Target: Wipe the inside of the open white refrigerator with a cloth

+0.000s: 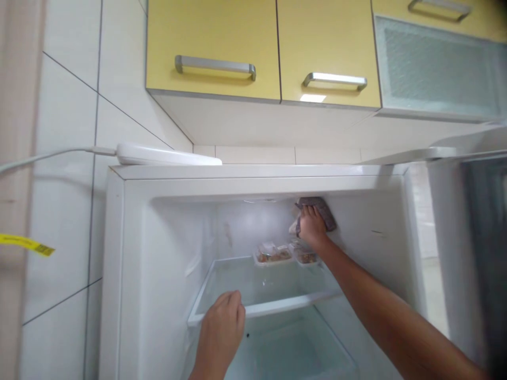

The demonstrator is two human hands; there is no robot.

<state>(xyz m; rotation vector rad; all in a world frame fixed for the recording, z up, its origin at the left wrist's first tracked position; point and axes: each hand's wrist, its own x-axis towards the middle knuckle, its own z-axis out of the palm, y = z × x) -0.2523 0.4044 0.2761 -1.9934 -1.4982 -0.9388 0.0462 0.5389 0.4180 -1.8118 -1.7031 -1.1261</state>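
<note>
My right hand (pixel 312 226) reaches deep into an open fridge (pixel 257 172). Its fingers press a dark brownish-grey cloth (pixel 325 213) against the upper back of the interior, near the right wall. Two clear food containers (pixel 273 255) stand below that hand, at the rear of the upper glass shelf (pixel 241 282). In front of the shelf's white front edge, toward the left, is my left hand (pixel 222 327), its fingers curled in a loose fist. Nothing shows in it, and whether it touches the shelf edge is unclear.
A lower glass surface (pixel 285 343) lies beneath the shelf. The fridge door (pixel 471 253) stands open at right. On top of the fridge rests a white device (pixel 166 154) with a cable. Yellow cabinets (pixel 214 31) hang above; a tiled wall (pixel 67 211) is at left.
</note>
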